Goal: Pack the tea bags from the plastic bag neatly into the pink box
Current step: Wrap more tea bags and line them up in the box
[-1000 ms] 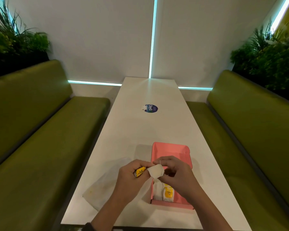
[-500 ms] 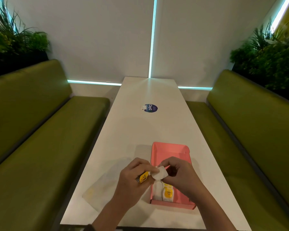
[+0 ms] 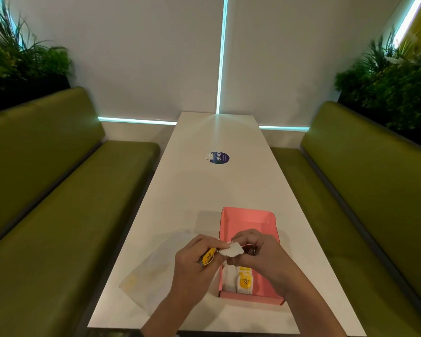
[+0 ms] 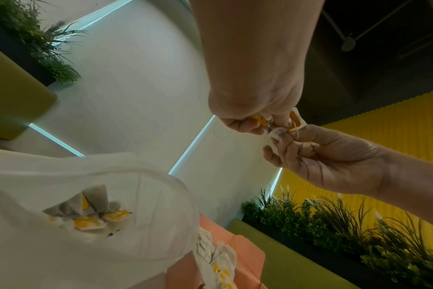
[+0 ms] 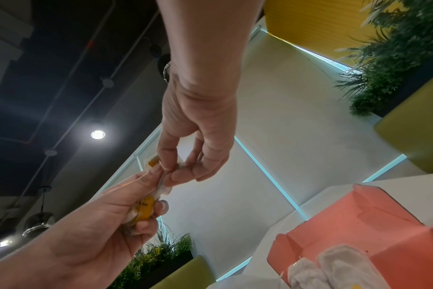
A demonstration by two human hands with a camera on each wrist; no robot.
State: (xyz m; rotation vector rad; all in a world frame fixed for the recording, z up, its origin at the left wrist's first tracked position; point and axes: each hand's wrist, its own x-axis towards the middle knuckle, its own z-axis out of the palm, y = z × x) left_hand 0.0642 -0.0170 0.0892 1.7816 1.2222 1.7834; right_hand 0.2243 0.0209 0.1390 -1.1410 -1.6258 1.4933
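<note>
My left hand point(image 3: 218, 250) grips a white tea bag point(image 3: 232, 250) with a yellow tag point(image 3: 209, 256), held just over the left rim of the pink box point(image 3: 248, 221). My right hand point(image 3: 241, 246) pinches the same tea bag and its thin string from the other side. The right wrist view has my right hand point(image 5: 171, 172) pinching the bag's top while my left hand point(image 5: 126, 215) curls round the tea bag point(image 5: 146, 210). A few tea bags point(image 3: 241, 280) lie packed at the box's near end. The clear plastic bag point(image 3: 156, 268) lies flat to the left, with several tea bags point(image 4: 91, 213) inside.
The long white table point(image 3: 216, 190) runs away from me between two green benches point(image 3: 46, 215). A round blue sticker point(image 3: 219, 158) sits at mid table. Plants point(image 3: 394, 88) stand behind both benches. The box's far half point(image 3: 250, 229) holds nothing.
Both hands have stayed over the box's left rim. The fingers have shifted a little on the tea bag, and the yellow tag sits slightly lower.
</note>
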